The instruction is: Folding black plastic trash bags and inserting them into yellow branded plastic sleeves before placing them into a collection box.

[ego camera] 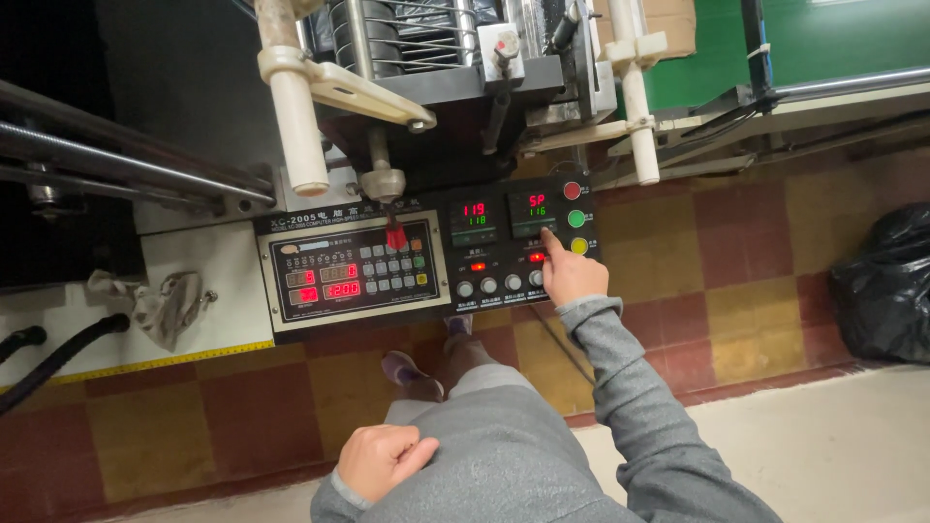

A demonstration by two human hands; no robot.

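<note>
My right hand (pixel 570 274) reaches out in a grey sleeve, index finger extended and pressing just below the right-hand small digital display (pixel 529 211) on the black control panel (pixel 426 261) of a machine. The other fingers are curled in. Red, green and yellow round buttons (pixel 575 218) sit just right of the fingertip. A row of knobs (pixel 499 285) lies left of the hand. My left hand (pixel 383 460) rests closed against my grey-clad thigh, holding nothing.
A keypad with red readouts (pixel 351 272) fills the panel's left part. White rollers (pixel 295 116) and machine parts hang above. A crumpled rag (pixel 160 305) and black hoses (pixel 53 353) lie left. A black plastic bag (pixel 886 281) sits right on the checkered tile floor.
</note>
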